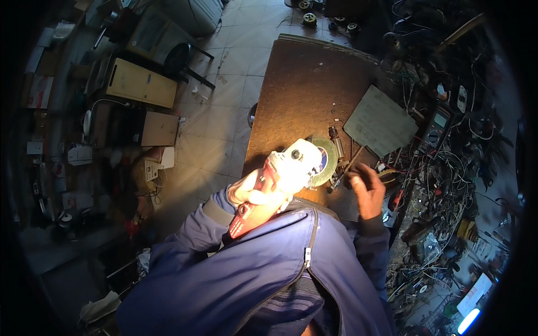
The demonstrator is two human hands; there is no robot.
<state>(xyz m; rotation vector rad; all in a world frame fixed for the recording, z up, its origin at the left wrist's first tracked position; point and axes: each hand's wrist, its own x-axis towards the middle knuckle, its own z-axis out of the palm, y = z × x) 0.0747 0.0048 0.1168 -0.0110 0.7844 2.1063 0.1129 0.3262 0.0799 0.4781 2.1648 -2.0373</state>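
My left hand (252, 190) is closed around a red and white device (296, 165). Strong light washes out its white end, where a round dark spot shows; its exact kind I cannot make out. The red end points down toward my jacket. My right hand (370, 193) hovers over the table's right side, fingers curved and apart, with no held thing visible. Just left of its fingertips lies a thin brown rod (355, 158). A roll of greenish tape (331, 162) with a blue centre sits beside the device, partly hidden by it. A small cylindrical metal part (336, 140) is close by.
A grey-green square board (381, 121) rests on the brown table (302, 84). To the right is a heap of tangled wires (431, 213), with a multimeter (437, 127) at its edge. A dark stool (178, 57) and a yellowish cabinet (142, 82) stand at the left.
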